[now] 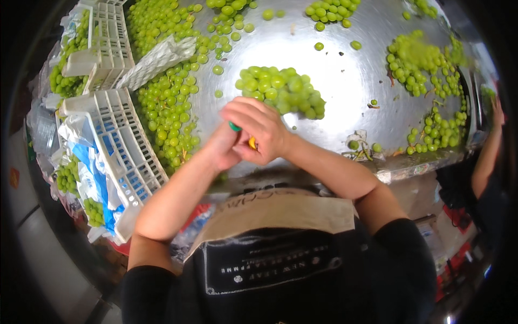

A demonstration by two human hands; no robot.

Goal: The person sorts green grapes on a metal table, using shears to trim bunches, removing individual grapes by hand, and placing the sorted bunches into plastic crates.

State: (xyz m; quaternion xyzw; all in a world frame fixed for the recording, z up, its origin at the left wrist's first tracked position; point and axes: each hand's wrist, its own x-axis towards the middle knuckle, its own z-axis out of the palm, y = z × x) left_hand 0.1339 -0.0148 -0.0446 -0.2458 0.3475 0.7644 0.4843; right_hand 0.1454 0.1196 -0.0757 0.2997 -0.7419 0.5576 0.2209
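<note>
My right hand [264,129] is closed around a small tool with a yellow handle part [252,142]; a green part [234,126] shows between the hands, and its working end is hidden. My left hand [222,147] is pressed against the right one, its fingers curled and mostly covered, so what it grips cannot be made out. Just beyond both hands is a bunch of green grapes [280,89] over the shiny metal table [345,108]. Whether a stem runs from the bunch into my fingers is hidden.
Loose grapes [167,108] pile up on the left, with a white foam net [159,62] on them. White plastic crates [121,146] line the left edge. More bunches [415,62] lie at the right, with stem scraps around. Another person's arm [488,140] shows far right.
</note>
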